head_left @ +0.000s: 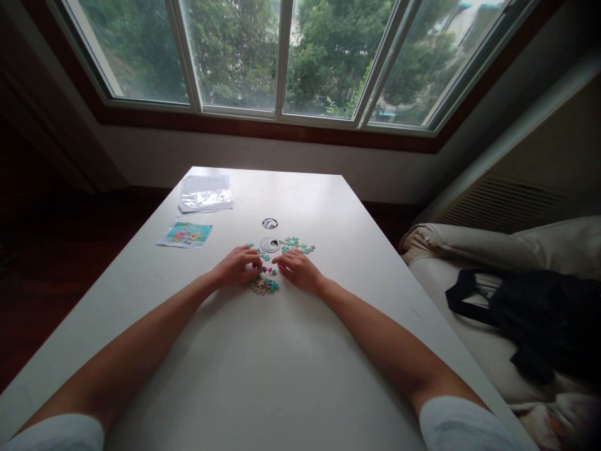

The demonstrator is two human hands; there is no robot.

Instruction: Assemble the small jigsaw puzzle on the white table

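Observation:
Small jigsaw pieces in green, pink and beige lie in loose groups on the white table. My left hand (238, 265) is curled, its thumb and fingertips closed around a jigsaw piece (263, 270), which is partly hidden. Opposite it, my right hand (297, 269) rests palm down with fingers apart and slightly bent, beside the pieces. Between my forearms and just below the fingertips is a pile of pieces (264, 287). Another group of green pieces (297, 244) spreads beyond my right hand.
A round hole with a metallic rim (270, 245) and a second round opening (270, 223) sit in the white table (300, 376). To the left are a colourful picture sheet (186, 235) and a clear plastic bag (206, 193). A sofa with dark clothing (539, 313) stands at right.

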